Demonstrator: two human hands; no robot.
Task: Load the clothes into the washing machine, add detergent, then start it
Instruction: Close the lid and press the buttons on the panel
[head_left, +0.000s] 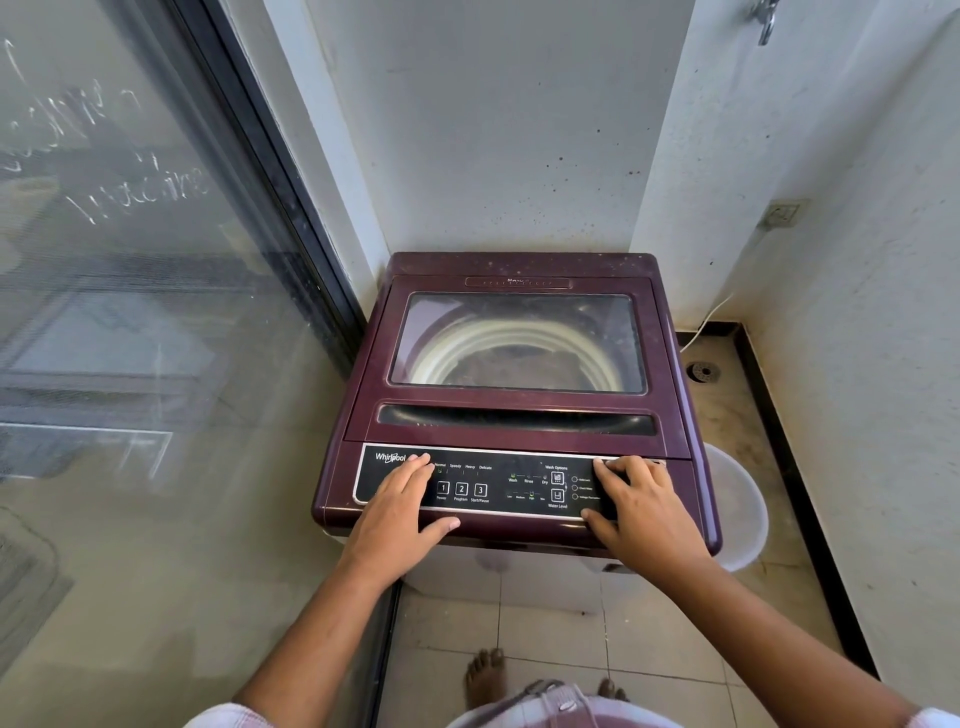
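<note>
Head view: both hands are down on the washing machine (519, 426) control panel (498, 486). The left hand (400, 514) lies flat, fingers straight; the right hand (639, 509) rests with fingers slightly bent, gripping nothing. Lid (405, 410) shut just beyond the fingertips. White bucket (737, 509) right of the right hand, glass door (156, 312) close on the left.

I see the maroon top-loading washing machine (347, 470) standing in a corner, its lid (514, 401) shut flat. A pale drum rim (457, 345) shows through the lid's window, and the black control panel (498, 480) faces me.
</note>
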